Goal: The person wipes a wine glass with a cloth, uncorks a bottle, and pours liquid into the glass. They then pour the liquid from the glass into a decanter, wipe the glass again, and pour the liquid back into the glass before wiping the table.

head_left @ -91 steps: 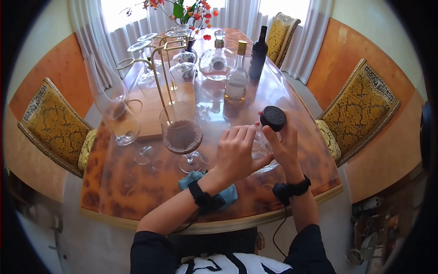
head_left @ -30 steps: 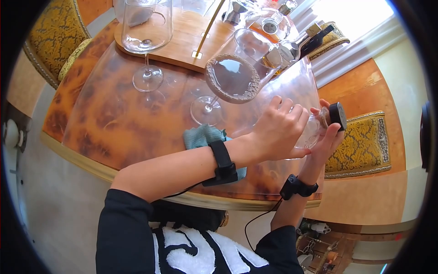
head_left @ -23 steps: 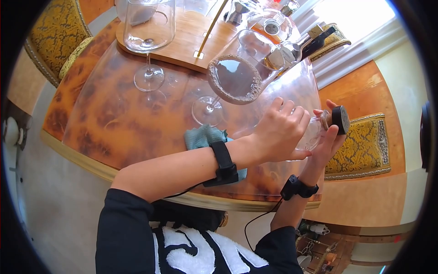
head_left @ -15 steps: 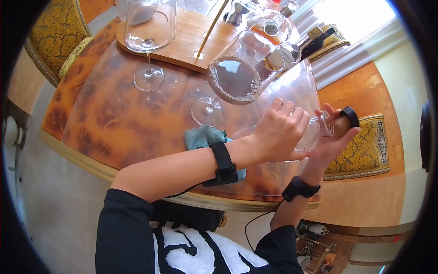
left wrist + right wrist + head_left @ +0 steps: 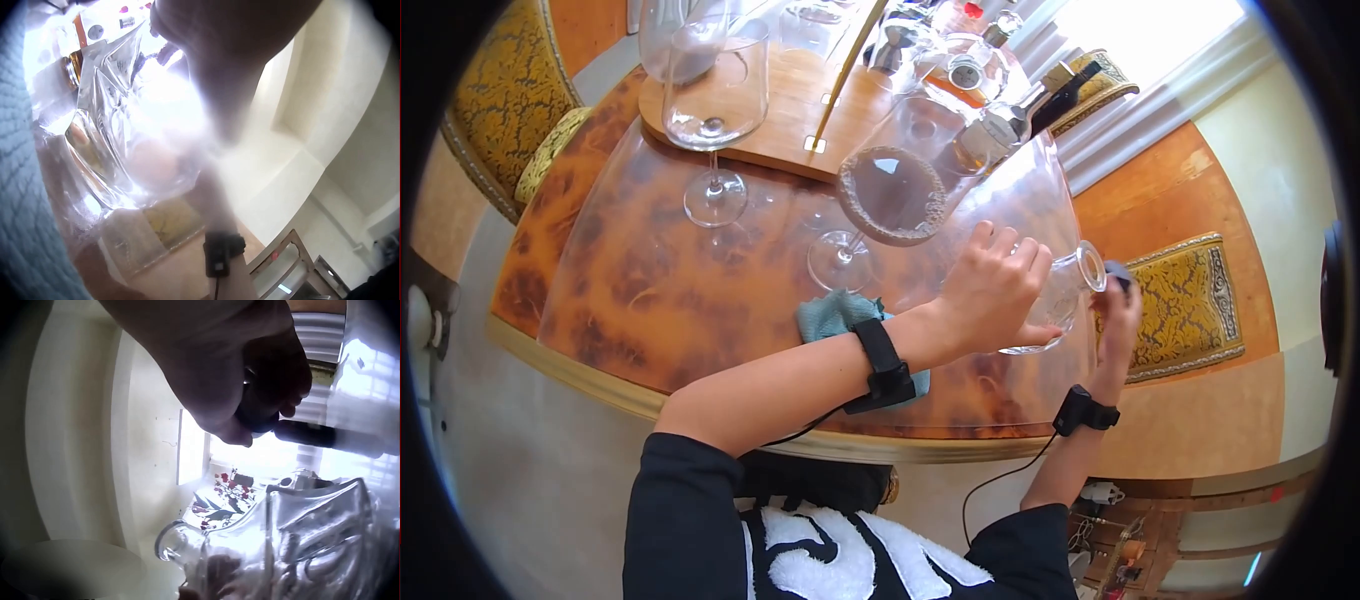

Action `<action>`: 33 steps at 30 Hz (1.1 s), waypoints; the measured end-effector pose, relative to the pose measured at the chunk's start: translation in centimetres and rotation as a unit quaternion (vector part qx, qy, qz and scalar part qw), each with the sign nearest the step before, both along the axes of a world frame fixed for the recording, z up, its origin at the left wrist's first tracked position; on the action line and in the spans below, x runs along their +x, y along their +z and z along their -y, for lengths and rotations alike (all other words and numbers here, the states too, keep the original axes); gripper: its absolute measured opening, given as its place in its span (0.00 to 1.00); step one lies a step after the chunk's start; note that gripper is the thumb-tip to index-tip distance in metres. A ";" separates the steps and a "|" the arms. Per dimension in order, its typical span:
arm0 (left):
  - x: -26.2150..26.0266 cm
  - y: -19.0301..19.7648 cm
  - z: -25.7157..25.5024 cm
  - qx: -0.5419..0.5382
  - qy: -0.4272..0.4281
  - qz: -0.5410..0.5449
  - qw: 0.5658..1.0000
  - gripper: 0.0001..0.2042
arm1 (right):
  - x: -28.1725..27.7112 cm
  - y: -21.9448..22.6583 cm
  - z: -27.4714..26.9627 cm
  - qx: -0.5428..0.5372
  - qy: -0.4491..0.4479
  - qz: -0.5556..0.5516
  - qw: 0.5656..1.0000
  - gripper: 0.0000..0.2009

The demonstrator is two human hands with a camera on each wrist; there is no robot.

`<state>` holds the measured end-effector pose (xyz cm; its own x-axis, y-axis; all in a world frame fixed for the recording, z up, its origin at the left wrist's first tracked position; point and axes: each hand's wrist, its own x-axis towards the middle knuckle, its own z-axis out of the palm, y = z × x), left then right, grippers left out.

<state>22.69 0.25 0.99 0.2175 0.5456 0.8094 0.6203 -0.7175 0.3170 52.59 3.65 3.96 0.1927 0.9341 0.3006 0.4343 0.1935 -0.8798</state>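
Note:
My left hand (image 5: 990,300) grips a clear glass bottle (image 5: 1060,295), tilted over the table's right side with its uncapped mouth toward the right. Beside that mouth my right hand (image 5: 1118,325) holds a black-topped stopper (image 5: 1117,274), partly hidden by the fingers. In the right wrist view the bottle's faceted body (image 5: 319,531) lies below the right hand (image 5: 219,375), whose fingers curl round the dark stopper (image 5: 257,415). Left of the hands stands a stemmed cocktail glass (image 5: 892,195) with a crumb-coated rim and brownish drink inside.
A blue cloth (image 5: 835,315) lies under the left forearm. Behind are a wine glass (image 5: 715,110), a wooden board (image 5: 770,150) with a brass rod (image 5: 845,75), and several bottles, including a dark wine bottle (image 5: 1068,98). A patterned chair (image 5: 1185,310) stands to the right.
The right hand has pulled the stopper out of the bottle's neck and moved it slightly down and left, turning the palm away. The left hand keeps gripping the bottle; the head view has shifted slightly.

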 end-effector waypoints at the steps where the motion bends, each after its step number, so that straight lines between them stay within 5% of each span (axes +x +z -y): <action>1: 0.0 0.0 0.1 0.003 -0.001 0.003 1.000 0.35 | 0.9 -0.7 0.2 -0.066 -0.011 0.088 0.994 0.18; 2: 0.0 0.1 0.2 0.007 -0.008 0.000 1.000 0.35 | 1.7 -1.8 0.6 -0.063 -0.019 0.085 0.994 0.18; 4: 0.1 0.2 0.2 -0.029 -0.005 -0.016 0.999 0.35 | 1.2 -3.1 1.8 -0.074 -0.074 0.368 0.924 0.21; 7: -0.1 0.8 0.4 -0.058 -0.015 -0.045 0.997 0.36 | 1.0 -2.6 2.8 -0.213 -0.032 0.394 0.893 0.26; 10: -0.2 2.2 0.7 -0.107 -0.022 -0.077 0.991 0.36 | 1.5 -2.8 2.9 -0.185 0.025 0.311 0.932 0.30; 11: -0.2 2.5 0.8 -0.099 -0.024 -0.087 0.991 0.36 | 1.6 -2.4 3.5 -0.227 -0.028 0.351 0.908 0.35; 12: -0.1 2.4 0.9 -0.116 -0.035 -0.079 0.989 0.37 | 2.0 -2.9 3.7 -0.220 -0.030 0.342 0.913 0.35; 14: 0.1 1.9 0.8 -0.128 -0.044 -0.077 0.988 0.38 | 2.9 -4.8 4.4 -0.028 -0.106 0.419 0.901 0.38; 16: 0.4 0.9 1.0 -0.033 -0.015 -0.038 0.999 0.40 | 0.1 -2.8 5.8 -0.001 -0.101 0.391 0.915 0.36; 19: -1.4 1.8 3.7 -0.011 -0.009 -0.146 0.989 0.42 | -3.3 -1.6 7.8 0.044 -0.074 0.150 0.985 0.28; 20: -2.2 2.3 5.1 -0.016 -0.003 -0.153 0.988 0.42 | -4.1 -1.5 8.1 0.040 -0.068 0.143 0.987 0.28; 22: -4.2 3.2 8.3 -0.001 -0.125 -0.115 0.985 0.38 | -5.7 -1.4 8.5 0.139 0.027 0.112 0.984 0.30; 26: -10.4 3.2 12.0 -0.019 -0.184 -0.087 0.979 0.32 | -8.5 0.7 7.9 0.062 0.121 0.249 0.959 0.40; 27: -12.3 2.5 12.3 -0.023 -0.145 -0.020 0.989 0.30 | -8.3 -0.8 6.3 0.037 0.202 0.149 0.967 0.45; 29: -15.2 1.2 12.0 -0.024 -0.104 0.041 0.993 0.29 | -7.7 -1.5 5.6 0.025 0.210 0.112 0.971 0.45; 31: -17.1 -0.1 10.6 -0.118 -0.049 0.251 0.959 0.39 | -8.2 -2.0 4.9 0.014 0.219 0.080 0.972 0.45; 33: -18.0 -0.8 8.3 -0.181 -0.077 0.291 0.936 0.46 | -9.0 -2.8 4.9 0.047 0.190 0.074 0.978 0.46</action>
